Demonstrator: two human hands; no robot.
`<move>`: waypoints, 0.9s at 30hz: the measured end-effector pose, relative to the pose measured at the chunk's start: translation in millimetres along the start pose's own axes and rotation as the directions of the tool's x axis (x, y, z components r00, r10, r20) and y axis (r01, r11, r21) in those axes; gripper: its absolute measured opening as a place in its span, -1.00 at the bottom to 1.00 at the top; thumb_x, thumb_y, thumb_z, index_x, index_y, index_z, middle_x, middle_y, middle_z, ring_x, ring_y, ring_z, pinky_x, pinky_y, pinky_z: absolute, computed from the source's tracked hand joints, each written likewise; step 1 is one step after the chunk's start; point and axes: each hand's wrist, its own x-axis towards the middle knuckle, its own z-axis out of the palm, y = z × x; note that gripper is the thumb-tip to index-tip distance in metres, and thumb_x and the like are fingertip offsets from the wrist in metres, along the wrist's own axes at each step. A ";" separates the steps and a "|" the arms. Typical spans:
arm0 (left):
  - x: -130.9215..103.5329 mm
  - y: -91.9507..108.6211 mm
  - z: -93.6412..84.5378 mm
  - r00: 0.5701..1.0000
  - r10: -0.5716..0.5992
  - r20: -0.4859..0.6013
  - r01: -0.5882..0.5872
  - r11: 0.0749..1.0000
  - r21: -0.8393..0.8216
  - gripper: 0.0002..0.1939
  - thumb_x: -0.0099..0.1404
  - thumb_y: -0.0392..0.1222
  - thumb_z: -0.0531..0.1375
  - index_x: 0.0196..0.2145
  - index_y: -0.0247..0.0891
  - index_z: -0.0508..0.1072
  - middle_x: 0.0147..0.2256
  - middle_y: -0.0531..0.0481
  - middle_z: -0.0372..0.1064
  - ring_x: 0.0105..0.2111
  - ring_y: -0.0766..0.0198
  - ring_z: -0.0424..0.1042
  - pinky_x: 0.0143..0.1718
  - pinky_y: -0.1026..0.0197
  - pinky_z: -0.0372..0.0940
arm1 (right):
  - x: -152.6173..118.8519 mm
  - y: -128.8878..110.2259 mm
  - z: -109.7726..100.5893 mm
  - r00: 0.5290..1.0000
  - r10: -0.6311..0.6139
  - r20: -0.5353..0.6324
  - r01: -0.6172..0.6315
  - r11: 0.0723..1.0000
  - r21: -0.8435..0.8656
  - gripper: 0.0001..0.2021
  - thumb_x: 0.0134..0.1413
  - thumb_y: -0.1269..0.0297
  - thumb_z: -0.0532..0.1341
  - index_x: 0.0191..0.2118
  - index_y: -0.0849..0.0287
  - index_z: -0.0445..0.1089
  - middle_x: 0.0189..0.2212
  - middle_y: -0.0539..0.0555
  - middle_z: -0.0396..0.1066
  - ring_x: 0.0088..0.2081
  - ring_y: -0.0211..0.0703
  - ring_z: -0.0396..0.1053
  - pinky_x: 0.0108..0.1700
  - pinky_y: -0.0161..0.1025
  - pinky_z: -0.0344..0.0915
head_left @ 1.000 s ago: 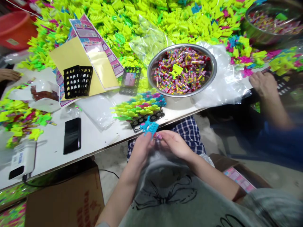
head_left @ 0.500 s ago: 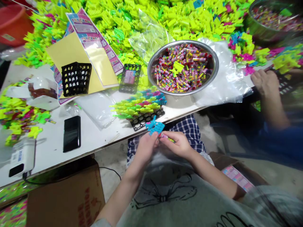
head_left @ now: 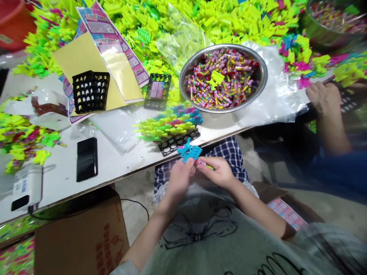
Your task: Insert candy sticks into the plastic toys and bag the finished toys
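My left hand [head_left: 182, 172] is closed on a small blue plastic toy [head_left: 191, 152], which sticks up above the fingertips. Between the fingers of my right hand [head_left: 219, 172] is a candy tube [head_left: 205, 164] with a pink wrapper and a red end, its tip meeting the base of the blue toy. Both hands are over my lap, just off the table edge. Right behind them, a black grid tray [head_left: 179, 142] carries rows of yellow, pink and blue toys [head_left: 172, 124]. A steel bowl [head_left: 265, 82] full of candy tubes [head_left: 220, 86] stands beyond.
A black phone [head_left: 87, 159] and a white device [head_left: 28, 187] lie on the table [head_left: 114, 168] at left. Printed sheets [head_left: 114, 57] and black trays [head_left: 91, 91] sit behind. Toys [head_left: 129, 23] heap at the back. Another person's hand [head_left: 323, 97] works at right.
The blue toy and both hands have shifted very slightly to the right in the picture; the toy and candy tube are still held together. The view has tilted a little.
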 end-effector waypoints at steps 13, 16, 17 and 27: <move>-3.3 -2.7 -3.4 0.993 0.016 0.114 -0.016 1.000 -0.003 -0.52 0.13 0.15 0.09 -0.69 -0.25 0.07 -0.74 0.18 -0.10 -0.69 0.46 -0.11 -0.62 0.30 -0.14 | 0.2 6.9 -0.1 0.999 -0.027 0.029 0.029 0.997 -0.077 -0.75 0.11 0.16 0.09 -0.29 0.19 0.43 -0.39 0.03 0.45 -0.38 -0.22 0.37 -0.32 -0.34 0.27; -3.8 -0.2 -2.3 0.975 -0.065 0.211 0.093 0.988 -0.124 -0.54 0.14 0.14 0.08 -0.67 -0.25 0.08 -0.77 0.20 -0.14 -0.72 0.48 -0.16 -0.64 0.31 -0.21 | 1.9 11.8 -3.0 0.987 -0.151 0.046 0.156 0.977 -0.145 -0.76 0.12 0.17 0.08 -0.28 0.20 0.41 -0.42 0.05 0.43 -0.41 -0.24 0.34 -0.33 -0.34 0.25; -3.8 0.9 -1.9 0.969 -0.078 0.234 0.115 0.982 -0.147 -0.55 0.14 0.13 0.09 -0.66 -0.25 0.09 -0.77 0.21 -0.14 -0.72 0.48 -0.16 -0.64 0.31 -0.22 | 2.0 13.0 -3.8 0.980 -0.192 0.042 0.197 0.965 -0.174 -0.76 0.13 0.17 0.08 -0.28 0.21 0.40 -0.44 0.06 0.41 -0.42 -0.24 0.32 -0.35 -0.34 0.25; 0.4 0.5 -4.5 0.968 -0.086 0.235 0.105 0.992 -0.065 -0.55 0.14 0.08 0.12 -0.68 -0.28 0.12 -0.73 0.19 -0.11 -0.69 0.49 -0.15 -0.63 0.31 -0.21 | -0.8 11.1 -8.8 0.943 -0.323 0.084 0.328 0.849 -0.415 -0.76 0.18 0.22 0.02 -0.30 0.24 0.37 -0.55 0.06 0.36 -0.48 -0.23 0.24 -0.39 -0.32 0.19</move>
